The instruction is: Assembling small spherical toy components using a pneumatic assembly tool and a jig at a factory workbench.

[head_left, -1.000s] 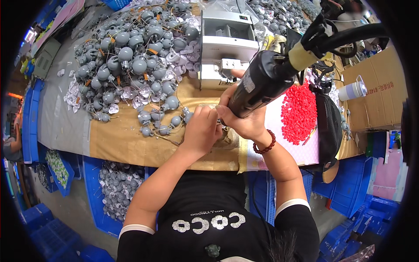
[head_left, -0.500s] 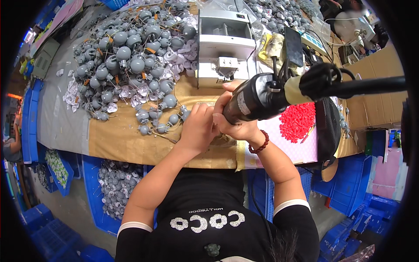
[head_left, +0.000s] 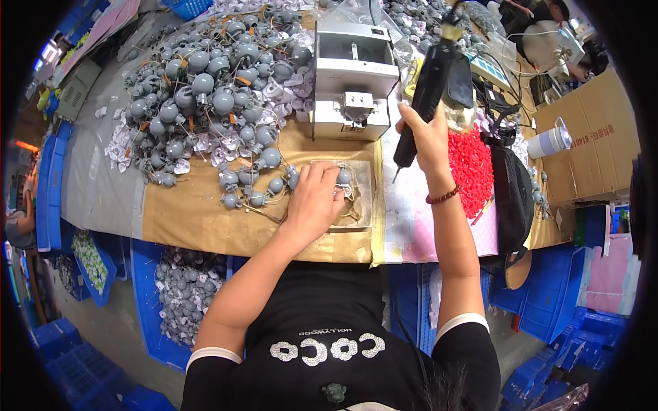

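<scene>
The right hand point(head_left: 428, 140) has lifted the black electric screwdriver point(head_left: 426, 89) off the grey bulb part point(head_left: 343, 178). Its grip stays closed round the tool. Beside the metal plate point(head_left: 362, 198), the left hand point(head_left: 315, 198) still pins that part with curled fingers.

Left arm: bare, reaching up and forward from the black shirt point(head_left: 322, 322).
Left hand point(head_left: 317, 198): palm down, fingers curled, well above the shirt.
Right arm: bare, raised nearly straight.
Right hand point(head_left: 426, 140): lifted higher, fist closed in a tight grip.

Grey bulb-shaped parts point(head_left: 205, 89) far left, black electric screwdriver point(head_left: 426, 92), red small pieces point(head_left: 471, 168) right, tan table cover point(head_left: 185, 216), blue crates point(head_left: 548, 301) near
</scene>
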